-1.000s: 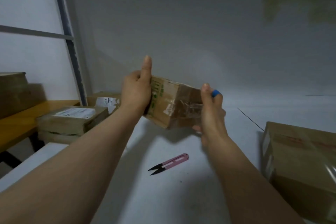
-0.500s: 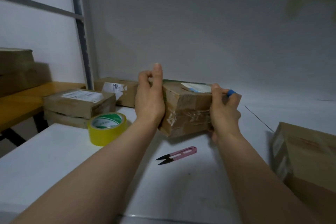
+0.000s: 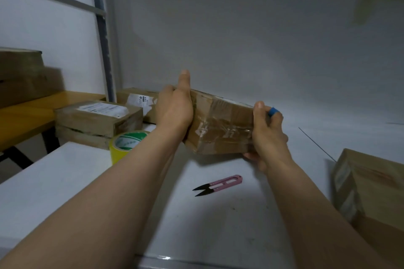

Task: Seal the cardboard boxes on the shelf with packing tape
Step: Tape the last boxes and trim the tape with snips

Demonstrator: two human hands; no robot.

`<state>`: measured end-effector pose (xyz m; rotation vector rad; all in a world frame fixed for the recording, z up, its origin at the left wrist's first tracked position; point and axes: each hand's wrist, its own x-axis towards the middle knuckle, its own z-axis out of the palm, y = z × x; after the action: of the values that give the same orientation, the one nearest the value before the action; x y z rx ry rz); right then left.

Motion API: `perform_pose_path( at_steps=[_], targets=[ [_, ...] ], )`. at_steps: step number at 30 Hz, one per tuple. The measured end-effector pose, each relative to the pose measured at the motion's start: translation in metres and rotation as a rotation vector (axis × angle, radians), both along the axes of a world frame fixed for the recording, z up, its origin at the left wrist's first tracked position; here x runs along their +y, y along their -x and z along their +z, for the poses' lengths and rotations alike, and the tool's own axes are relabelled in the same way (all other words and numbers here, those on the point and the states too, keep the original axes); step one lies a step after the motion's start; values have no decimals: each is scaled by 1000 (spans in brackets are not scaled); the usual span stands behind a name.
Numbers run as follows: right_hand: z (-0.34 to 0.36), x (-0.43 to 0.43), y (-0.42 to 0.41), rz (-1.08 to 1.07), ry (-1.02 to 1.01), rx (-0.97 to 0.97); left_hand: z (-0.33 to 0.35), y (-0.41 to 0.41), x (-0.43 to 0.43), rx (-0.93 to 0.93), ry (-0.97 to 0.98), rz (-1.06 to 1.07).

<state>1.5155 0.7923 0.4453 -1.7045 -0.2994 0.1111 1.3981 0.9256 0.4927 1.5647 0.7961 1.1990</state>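
Observation:
A small cardboard box [image 3: 220, 124] with clear tape across its front hangs just above the white shelf surface [image 3: 65, 181]. My left hand [image 3: 175, 107] grips its left end, thumb pointing up. My right hand [image 3: 267, 135] grips its right end, with a blue band on one finger. A yellow roll of packing tape [image 3: 125, 144] stands on the shelf to the left, partly behind my left forearm. Pink thread snips [image 3: 218, 184] lie on the shelf below the box.
Two stacked flat boxes [image 3: 96, 120] and another box [image 3: 137, 99] sit at the back left by a grey upright post [image 3: 103, 28]. A larger box [image 3: 371, 192] is at the right edge. A yellow bench [image 3: 26, 116] with a brown box [image 3: 24, 76] lies further left.
The box has been turned and lowered toward the shelf, held in both hands throughout. The view has shifted so the yellow tape roll came into sight.

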Motion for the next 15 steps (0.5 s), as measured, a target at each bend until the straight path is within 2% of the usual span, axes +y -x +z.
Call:
perform_pose_path(
  at_steps=[2, 5, 9, 11, 13, 15],
  targets=[
    [1, -5, -6, -15, 12, -25, 1, 0, 14, -38, 87, -54],
    [2, -18, -18, -148, 70, -38, -4, -3, 38, -115, 286, -227],
    [-1, -26, -19, -54, -125, -42, -5, 7, 42, -169, 374, -376],
    [-3, -26, -20, -42, -184, -20, -5, 7, 44, -47, 370, -288],
    [-4, -24, -21, -57, -183, -13, 8, 15, 39, 139, 268, -105],
    [-4, -21, -20, -65, -164, -32, 20, 17, 36, 149, 286, -136]
  ],
)
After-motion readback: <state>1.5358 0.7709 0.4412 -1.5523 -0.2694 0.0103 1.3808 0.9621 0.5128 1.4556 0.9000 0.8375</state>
